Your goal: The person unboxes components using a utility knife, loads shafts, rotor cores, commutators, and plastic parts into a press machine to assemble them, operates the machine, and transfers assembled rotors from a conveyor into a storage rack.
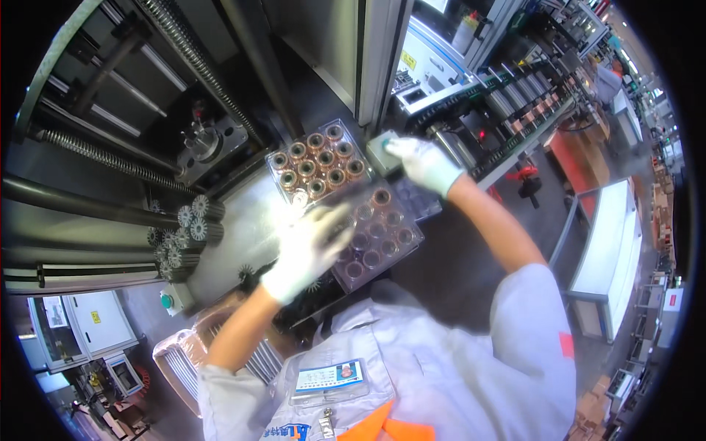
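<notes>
My left hand (312,246), in a white glove, is over the near side of a clear plastic tray (275,170) filled with rows of copper-coloured ring parts (326,157). Its fingers are smeared by motion, so whether they hold anything is unclear. A second clear tray (397,256) with round pockets lies nearer my body, and one copper-coloured part (381,197) sits at its far edge. On the right, my gloved right hand (426,165) reaches its outstretched fingers onto a grey box with a green button (387,145); nothing shows in its grasp.
Several slotted metal cores (193,226) are stacked left of the metal work surface (239,209). Beyond them stands a press fixture (202,143) among rods and springs. Another green-button box (170,300) is at lower left. A conveyor (507,110) carrying parts runs at upper right.
</notes>
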Available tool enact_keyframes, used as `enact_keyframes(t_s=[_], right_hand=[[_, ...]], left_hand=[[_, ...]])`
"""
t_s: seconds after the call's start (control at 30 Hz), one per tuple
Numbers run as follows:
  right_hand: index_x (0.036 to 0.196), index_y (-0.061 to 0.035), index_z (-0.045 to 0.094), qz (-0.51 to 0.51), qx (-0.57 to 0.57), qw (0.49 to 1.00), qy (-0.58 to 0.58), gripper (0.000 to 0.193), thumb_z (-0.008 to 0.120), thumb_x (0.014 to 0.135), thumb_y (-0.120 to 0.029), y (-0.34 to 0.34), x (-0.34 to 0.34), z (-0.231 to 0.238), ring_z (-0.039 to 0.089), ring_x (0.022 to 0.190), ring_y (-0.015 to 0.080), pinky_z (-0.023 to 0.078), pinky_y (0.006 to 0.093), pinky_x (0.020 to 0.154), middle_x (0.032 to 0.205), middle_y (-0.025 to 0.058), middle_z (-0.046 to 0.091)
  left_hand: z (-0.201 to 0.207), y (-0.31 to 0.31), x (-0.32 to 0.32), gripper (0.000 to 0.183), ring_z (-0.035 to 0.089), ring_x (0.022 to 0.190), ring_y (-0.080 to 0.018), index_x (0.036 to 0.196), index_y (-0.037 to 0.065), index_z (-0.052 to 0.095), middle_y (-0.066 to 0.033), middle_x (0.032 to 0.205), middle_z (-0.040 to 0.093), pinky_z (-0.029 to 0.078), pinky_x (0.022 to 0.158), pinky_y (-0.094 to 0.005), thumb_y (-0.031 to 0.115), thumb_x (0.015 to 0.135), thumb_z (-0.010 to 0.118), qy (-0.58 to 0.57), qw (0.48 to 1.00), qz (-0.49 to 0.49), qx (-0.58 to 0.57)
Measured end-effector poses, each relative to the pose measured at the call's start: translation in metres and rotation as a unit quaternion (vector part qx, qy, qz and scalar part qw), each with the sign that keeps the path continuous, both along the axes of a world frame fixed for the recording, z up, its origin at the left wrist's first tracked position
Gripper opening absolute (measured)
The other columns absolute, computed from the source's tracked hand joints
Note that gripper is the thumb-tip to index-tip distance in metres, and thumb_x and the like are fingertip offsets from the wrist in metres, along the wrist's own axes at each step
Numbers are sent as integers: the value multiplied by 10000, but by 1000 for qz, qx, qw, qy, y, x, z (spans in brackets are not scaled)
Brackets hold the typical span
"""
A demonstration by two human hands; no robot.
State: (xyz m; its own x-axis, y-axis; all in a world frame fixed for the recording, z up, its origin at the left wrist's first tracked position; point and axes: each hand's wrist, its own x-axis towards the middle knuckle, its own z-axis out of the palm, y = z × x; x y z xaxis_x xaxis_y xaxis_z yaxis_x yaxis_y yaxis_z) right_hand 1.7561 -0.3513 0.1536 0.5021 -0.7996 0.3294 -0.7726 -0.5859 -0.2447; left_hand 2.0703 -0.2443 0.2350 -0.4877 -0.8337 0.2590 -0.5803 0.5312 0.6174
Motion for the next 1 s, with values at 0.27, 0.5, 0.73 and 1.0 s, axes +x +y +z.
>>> enact_keyframes(t_s=[0.27, 0.5, 0.73, 1.0], right_hand=[[1261, -133, 661, -190, 187, 964, 8, 444, 670, 900, -392, 108, 34, 23, 690, 967, 341, 532, 450, 855, 1022, 154, 717], [1170, -62, 712, -198, 320, 914, -154, 348, 655, 907, -282, 112, 23, 5, 720, 933, 286, 546, 397, 828, 1023, 172, 735], [1171, -1, 684, -235, 492, 730, -412, 269, 652, 940, -137, 203, -93, 12, 608, 721, 72, 491, 250, 623, 865, 34, 678], [1150, -21, 681, -523, 343, 512, -589, 264, 680, 936, -177, 301, -137, -241, 603, 760, 88, 495, 288, 608, 922, 6, 674]], left_hand=[[-68, -34, -73, 241, 663, 868, -335, 1103, 84, 656, -151, 942, 629, 515, 715, -467, 244, 924, 638, -204, 978, -40, -37], [-63, -55, -92, 189, 643, 884, -341, 999, 68, 664, -156, 986, 602, 515, 741, -450, 211, 879, 695, -196, 975, -98, -24], [62, -33, -42, 264, 681, 1005, -240, 1122, -23, 665, -102, 1068, 695, 546, 881, -360, 162, 934, 679, 113, 975, -9, 192], [1, 13, 2, 228, 718, 927, -216, 1058, -16, 618, -121, 1069, 693, 619, 908, -420, 165, 955, 711, 409, 824, 154, 361]])
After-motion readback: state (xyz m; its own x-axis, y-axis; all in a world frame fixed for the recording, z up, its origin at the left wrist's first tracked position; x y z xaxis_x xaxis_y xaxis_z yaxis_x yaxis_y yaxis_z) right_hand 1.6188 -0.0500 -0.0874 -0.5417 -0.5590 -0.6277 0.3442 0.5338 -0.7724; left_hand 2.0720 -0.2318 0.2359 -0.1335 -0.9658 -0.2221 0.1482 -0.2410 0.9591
